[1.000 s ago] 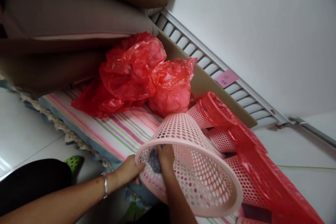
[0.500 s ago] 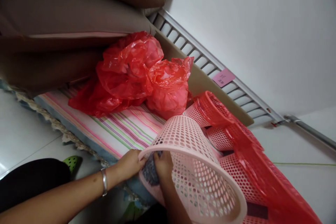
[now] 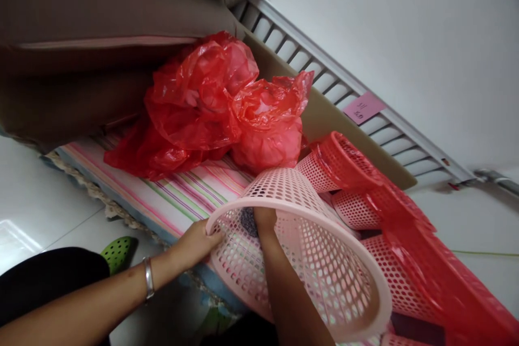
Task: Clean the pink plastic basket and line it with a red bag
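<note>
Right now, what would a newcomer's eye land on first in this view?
The big pink basket, front and centre, tipped with its mouth towards the camera, left hand on its rim and right hand inside with a dark grey wad. Next, the shiny bunched red plastic behind it on the striped cloth, then more pink baskets partly draped in red sheeting to the right.

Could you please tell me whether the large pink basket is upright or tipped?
Tipped: the basket slants, its mouth toward the camera, left hand holding its rim.

Silver bracelet, black legwear, green clog
</note>
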The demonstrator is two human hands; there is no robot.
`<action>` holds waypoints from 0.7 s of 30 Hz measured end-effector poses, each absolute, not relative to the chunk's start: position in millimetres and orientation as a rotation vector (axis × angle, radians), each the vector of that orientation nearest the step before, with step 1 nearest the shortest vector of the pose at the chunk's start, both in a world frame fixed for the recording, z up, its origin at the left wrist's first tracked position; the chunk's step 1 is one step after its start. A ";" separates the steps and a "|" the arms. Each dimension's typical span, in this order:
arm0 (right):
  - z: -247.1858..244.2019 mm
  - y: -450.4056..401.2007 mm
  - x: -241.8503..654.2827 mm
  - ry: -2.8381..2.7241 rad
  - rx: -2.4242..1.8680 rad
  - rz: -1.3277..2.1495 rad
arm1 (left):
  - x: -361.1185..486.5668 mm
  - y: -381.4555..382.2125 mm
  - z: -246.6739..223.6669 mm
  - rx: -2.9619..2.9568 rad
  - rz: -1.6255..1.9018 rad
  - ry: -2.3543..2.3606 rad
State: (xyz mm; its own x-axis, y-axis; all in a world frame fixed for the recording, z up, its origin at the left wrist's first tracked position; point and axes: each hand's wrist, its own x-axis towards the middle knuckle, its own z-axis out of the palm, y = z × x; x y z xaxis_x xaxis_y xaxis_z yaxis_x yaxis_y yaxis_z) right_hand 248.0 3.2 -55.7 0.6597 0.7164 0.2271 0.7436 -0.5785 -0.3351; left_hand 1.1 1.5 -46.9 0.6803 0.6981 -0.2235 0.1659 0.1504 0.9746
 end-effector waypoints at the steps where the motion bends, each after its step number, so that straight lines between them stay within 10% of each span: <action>1: -54.3 2.8 246.3 -1.157 -2.477 -0.093 | 2.4 -2.6 -53.4 1.311 0.357 0.772; 21: -58.6 -98.6 147.5 -1.365 -2.371 -0.042 | 4.1 -17.5 -45.3 1.560 0.358 0.796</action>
